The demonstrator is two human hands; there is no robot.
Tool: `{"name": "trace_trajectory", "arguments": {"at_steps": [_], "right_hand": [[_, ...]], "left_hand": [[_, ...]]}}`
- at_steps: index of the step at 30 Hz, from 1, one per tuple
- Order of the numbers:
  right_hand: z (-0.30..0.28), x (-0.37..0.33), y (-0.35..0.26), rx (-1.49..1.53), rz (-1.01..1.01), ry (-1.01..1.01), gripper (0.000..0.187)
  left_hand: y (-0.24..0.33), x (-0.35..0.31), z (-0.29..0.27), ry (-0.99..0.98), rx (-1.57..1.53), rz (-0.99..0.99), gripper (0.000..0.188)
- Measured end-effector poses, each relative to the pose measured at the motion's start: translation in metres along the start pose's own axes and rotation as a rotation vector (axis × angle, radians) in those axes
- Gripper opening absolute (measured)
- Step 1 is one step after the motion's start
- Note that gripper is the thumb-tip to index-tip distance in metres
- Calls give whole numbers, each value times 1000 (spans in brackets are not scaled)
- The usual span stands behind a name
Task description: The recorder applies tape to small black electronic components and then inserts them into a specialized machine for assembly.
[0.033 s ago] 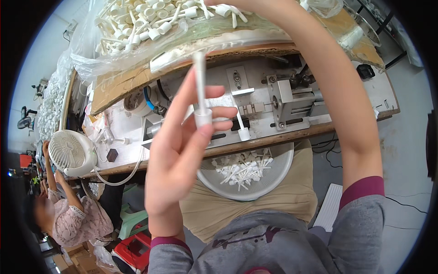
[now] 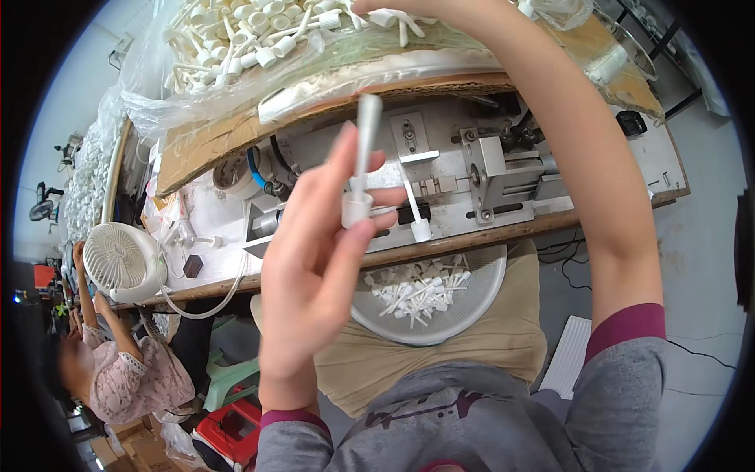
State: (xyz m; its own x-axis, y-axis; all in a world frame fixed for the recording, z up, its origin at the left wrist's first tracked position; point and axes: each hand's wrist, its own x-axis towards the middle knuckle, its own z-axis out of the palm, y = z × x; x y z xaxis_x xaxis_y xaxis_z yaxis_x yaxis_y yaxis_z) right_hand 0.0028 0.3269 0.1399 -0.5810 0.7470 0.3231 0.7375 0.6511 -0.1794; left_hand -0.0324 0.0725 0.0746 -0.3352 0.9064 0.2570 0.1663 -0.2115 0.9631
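My left hand point(image 2: 314, 244) is raised over the front of the bench, pinching a white plastic stick with a cup-shaped end point(image 2: 358, 208). The cup sits at the thumb and fingers, and the slightly blurred stem points up and away. My right arm reaches far across to the top edge, where my right hand point(image 2: 385, 6) is at a large heap of similar white cup-ended sticks point(image 2: 267, 31); its fingers are mostly cut off by the frame. Another such stick point(image 2: 417, 211) leans on the metal fixture just right of my left hand.
A metal clamping machine point(image 2: 491, 177) is mounted on the bench under a cardboard-edged shelf point(image 2: 212, 161). On my lap rests a mesh basket point(image 2: 491, 295) of white sticks. A white fan point(image 2: 122, 263) stands at left, near a seated person point(image 2: 134, 377).
My left hand has shifted slightly right with the stick, whose stem now tilts more to the right. My right arm has hardly moved.
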Motion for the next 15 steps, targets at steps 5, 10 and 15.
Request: {"name": "trace_trajectory", "arguments": {"at_steps": [5, 10, 15], "right_hand": [[12, -6, 1, 110, -116, -21, 35], [2, -33, 4, 96, -269, -21, 22], [19, -41, 19, 42, -345, 136, 16]], "left_hand": [[-31, -25, 6, -11, 535, 249, 36], [-59, -34, 18, -104, 800, 268, 29], [-62, -32, 24, -66, 818, 406, 30]]}}
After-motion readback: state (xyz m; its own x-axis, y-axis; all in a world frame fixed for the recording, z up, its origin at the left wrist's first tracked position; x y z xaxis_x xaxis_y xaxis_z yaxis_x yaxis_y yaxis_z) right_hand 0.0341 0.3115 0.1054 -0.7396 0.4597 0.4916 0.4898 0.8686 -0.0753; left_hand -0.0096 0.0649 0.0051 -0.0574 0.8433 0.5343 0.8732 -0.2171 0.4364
